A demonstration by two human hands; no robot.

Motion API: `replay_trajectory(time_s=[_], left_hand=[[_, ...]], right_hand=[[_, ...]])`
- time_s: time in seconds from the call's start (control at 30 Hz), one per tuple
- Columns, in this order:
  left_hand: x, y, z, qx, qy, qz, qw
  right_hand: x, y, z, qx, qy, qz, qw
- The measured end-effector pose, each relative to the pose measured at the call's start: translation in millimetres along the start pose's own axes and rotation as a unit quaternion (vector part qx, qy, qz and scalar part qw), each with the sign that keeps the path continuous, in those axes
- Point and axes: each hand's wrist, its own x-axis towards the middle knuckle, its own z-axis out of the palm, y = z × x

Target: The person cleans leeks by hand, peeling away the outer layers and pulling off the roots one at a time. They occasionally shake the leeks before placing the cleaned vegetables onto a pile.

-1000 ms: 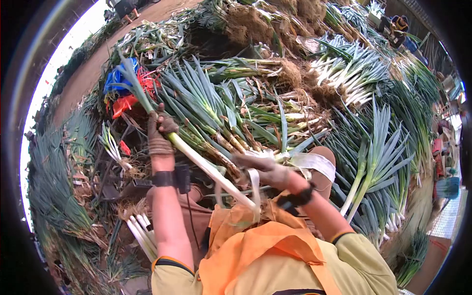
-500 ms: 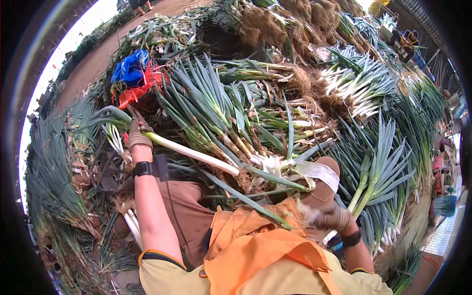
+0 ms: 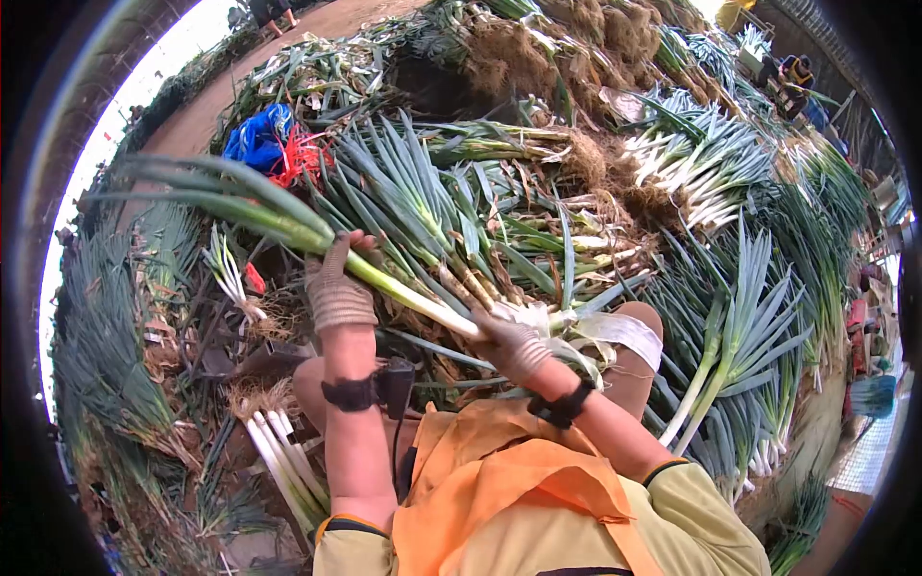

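A long green onion (image 3: pixel 416 294) lies slantwise across my lap, its green leaves at the upper left and its white root end at the lower right. My left hand (image 3: pixel 343 285), in a worn glove, is wrapped round the stalk just below the leaves. Around the white root end, my right hand (image 3: pixel 514 348), also gloved, is closed; the roots are hidden by it. Just beyond lies a heap of uncleaned green onions (image 3: pixel 413 192). White peeled skins (image 3: pixel 615 331) hang over my right knee.
Peeled white onions (image 3: pixel 279 456) lie at my left side. Two trimmed onions (image 3: pixel 715 370) rest on a leafy pile at my right. Blue plastic (image 3: pixel 257 139) and red strips (image 3: pixel 303 156) sit at the upper left. Another person (image 3: pixel 795 82) is at the far upper right.
My left hand has moved right and closer with the green onion, whose leaves now swing up to the left. My right hand has come from my right side to the root end.
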Motion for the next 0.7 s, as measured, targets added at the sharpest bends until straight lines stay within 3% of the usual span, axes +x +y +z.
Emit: replay_trajectory(time_s=[0.03, 0.07, 0.13, 0.2, 0.27, 0.43, 0.6, 0.67, 0.7], left_hand=[[-4.7, 6.8, 1.1, -0.027, -0.034, -0.074, 0.996], [-11.4, 12.9, 3.5, -0.101, -0.098, -0.158, 0.977], [-3.8, -2.4, -11.0, -0.220, -0.239, -0.212, 0.922], [-3.1, -25.8, -15.4, -0.192, -0.220, -0.193, 0.937], [-6.7, -42.6, -18.8, -0.160, -0.200, -0.176, 0.951], [-10.4, -52.4, -14.5, -0.143, -0.170, -0.188, 0.957], [-2.6, -62.1, -19.8, -0.102, -0.151, -0.172, 0.968], [-2.0, -64.9, -20.3, -0.098, -0.152, -0.176, 0.968], [-0.8, -66.8, -20.0, -0.092, -0.161, -0.176, 0.967]], right_hand=[[-8.0, -4.2, -3.3, 0.259, -0.024, 0.000, 0.965], [-20.1, -3.9, -18.3, 0.344, -0.160, 0.115, 0.918], [-40.2, -4.0, -28.9, 0.467, -0.225, 0.099, 0.849], [-46.1, 7.1, -23.0, 0.461, -0.205, 0.134, 0.853], [-45.9, 11.7, -13.3, 0.407, -0.130, 0.160, 0.890], [-46.9, 10.1, -9.6, 0.405, -0.018, 0.220, 0.887], [-44.5, 12.5, -14.6, 0.354, -0.017, 0.236, 0.905], [-42.2, 3.9, -26.1, 0.312, -0.069, 0.278, 0.906], [-43.3, 19.6, -15.4, 0.301, -0.065, 0.229, 0.923]])
